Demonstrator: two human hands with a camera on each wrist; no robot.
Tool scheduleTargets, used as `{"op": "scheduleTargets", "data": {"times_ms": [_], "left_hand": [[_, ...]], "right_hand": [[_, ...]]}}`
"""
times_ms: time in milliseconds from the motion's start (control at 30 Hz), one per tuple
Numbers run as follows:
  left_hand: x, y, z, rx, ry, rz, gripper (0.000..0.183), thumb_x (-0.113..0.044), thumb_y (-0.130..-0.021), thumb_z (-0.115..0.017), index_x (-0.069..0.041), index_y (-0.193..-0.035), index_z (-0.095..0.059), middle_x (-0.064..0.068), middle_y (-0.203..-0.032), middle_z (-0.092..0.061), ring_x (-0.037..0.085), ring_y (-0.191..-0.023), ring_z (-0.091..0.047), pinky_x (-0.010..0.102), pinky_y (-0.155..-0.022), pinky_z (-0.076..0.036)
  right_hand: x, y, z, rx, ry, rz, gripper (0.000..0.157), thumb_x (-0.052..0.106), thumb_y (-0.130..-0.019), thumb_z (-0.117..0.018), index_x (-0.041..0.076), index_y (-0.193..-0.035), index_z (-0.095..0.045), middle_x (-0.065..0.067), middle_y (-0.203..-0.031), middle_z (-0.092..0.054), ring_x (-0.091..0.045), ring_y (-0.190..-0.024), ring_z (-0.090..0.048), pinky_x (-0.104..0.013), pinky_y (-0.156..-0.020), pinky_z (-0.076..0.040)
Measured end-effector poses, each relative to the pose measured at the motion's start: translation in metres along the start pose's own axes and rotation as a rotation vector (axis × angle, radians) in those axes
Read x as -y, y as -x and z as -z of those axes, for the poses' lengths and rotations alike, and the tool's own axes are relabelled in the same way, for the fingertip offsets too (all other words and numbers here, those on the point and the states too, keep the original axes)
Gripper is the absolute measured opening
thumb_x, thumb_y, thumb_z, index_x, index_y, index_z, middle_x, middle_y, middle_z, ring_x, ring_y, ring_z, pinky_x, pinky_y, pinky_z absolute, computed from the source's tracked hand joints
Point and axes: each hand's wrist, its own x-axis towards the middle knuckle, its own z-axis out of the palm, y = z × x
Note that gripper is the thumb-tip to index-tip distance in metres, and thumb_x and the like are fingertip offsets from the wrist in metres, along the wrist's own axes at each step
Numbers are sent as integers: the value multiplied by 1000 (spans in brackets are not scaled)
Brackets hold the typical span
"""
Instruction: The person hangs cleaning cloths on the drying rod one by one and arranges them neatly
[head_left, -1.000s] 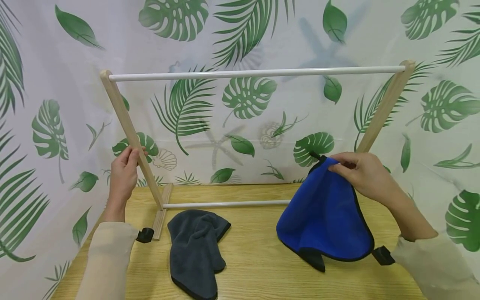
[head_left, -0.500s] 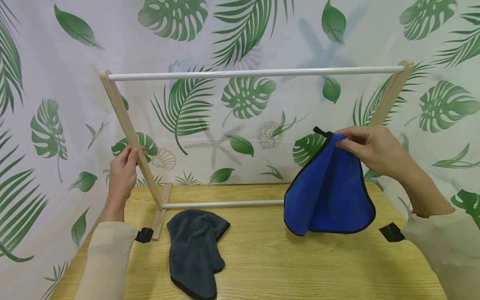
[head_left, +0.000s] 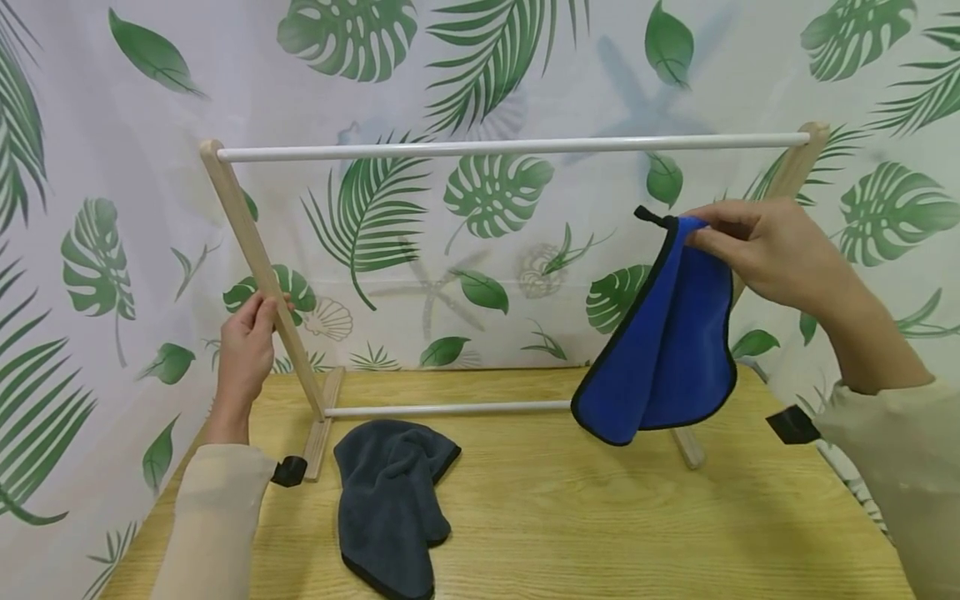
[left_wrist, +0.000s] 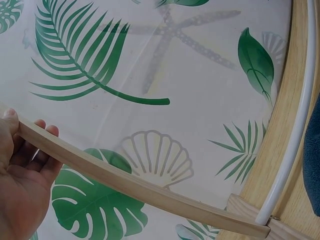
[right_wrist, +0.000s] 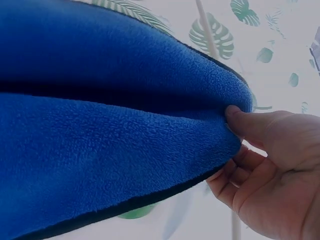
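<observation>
A blue towel (head_left: 660, 342) with black edging and a small black loop (head_left: 651, 217) hangs folded from my right hand (head_left: 787, 258), which pinches its top corner between thumb and fingers. Its lower edge hangs over the table, in front of the rack's right side. My left hand (head_left: 247, 342) grips the left wooden post (head_left: 251, 225) of the rack at about mid-height. In the left wrist view the thumb and fingers (left_wrist: 40, 160) lie on either side of that post. Above the towel runs the rack's white top bar (head_left: 510, 148).
A dark grey towel (head_left: 393, 500) with black edging lies crumpled on the wooden table (head_left: 570, 533), in front of the rack's lower white bar (head_left: 450, 409). The right foot (head_left: 688, 447) of the rack shows below the blue towel. A leaf-patterned curtain (head_left: 495, 67) closes off the back and sides.
My right hand has risen and moved slightly right, lifting the blue towel off the table toward the top bar. My left hand stays on the post; the grey towel has not moved.
</observation>
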Motion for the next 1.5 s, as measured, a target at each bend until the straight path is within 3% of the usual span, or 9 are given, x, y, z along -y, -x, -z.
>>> {"op": "scheduleTargets", "data": {"times_ms": [100,333,467,533,700,933,1200,1267,1500], "left_hand": [[0,0,0,-2,-14,2,49,-36,-112,-43,2,-139,-59,19,-123,-65,21,-120,-60,46,-109,-45],[-2,1,0,-4,-10,-7,49,-35,-112,-44,3,-139,-59,19,-122,-66,21,-119,-61,45,-108,-46],[-1,0,0,-3,-10,-5,49,-35,-112,-44,3,-139,-59,18,-122,-66,19,-118,-60,45,-109,-46],[-1,0,0,-3,-10,-4,49,-35,-112,-44,3,-139,-59,19,-122,-65,18,-118,-60,46,-109,-45],[0,1,0,-3,-15,8,49,-36,-112,-44,2,-139,-59,20,-123,-65,19,-119,-60,47,-110,-44],[1,0,-1,0,-13,8,49,-36,-112,-44,1,-140,-59,21,-125,-64,21,-120,-60,47,-111,-44],[-1,3,2,14,5,-31,49,-36,-112,-44,1,-141,-59,16,-120,-65,21,-118,-61,36,-105,-48],[-1,3,2,18,18,-41,49,-35,-112,-44,1,-142,-58,14,-119,-65,21,-117,-61,32,-102,-48],[0,3,2,23,17,-48,48,-34,-112,-44,2,-142,-58,17,-121,-65,18,-115,-62,29,-100,-48]], "right_hand": [[1,-6,5,-38,1,23,26,5,-104,-60,-4,-126,-71,-24,-109,-72,1,-67,-55,-15,-58,-37],[6,-22,13,-73,15,58,27,6,-105,-60,-5,-127,-70,-22,-110,-72,3,-70,-55,-14,-62,-36],[10,-34,19,-120,28,67,24,6,-103,-63,-5,-122,-73,-8,-95,-70,0,-64,-52,-14,-57,-36],[12,-40,23,-135,25,54,23,8,-103,-64,-5,-120,-74,6,-90,-67,-1,-63,-52,-12,-58,-37],[14,-54,32,-140,10,4,28,15,-105,-62,-4,-122,-73,24,-90,-62,0,-70,-56,-10,-66,-40],[12,-74,38,-142,-3,-26,32,20,-106,-60,-3,-125,-72,23,-91,-61,-2,-72,-55,-13,-71,-40],[13,-94,40,-127,22,-83,38,27,-107,-57,1,-133,-69,-3,-105,-65,4,-77,-58,-8,-82,-46],[12,-99,40,-121,25,-93,39,28,-107,-57,2,-134,-68,-4,-105,-65,6,-76,-58,-10,-85,-48],[6,-114,37,-100,3,-124,40,27,-108,-56,0,-134,-68,5,-97,-62,6,-71,-59,-6,-71,-44]]}}
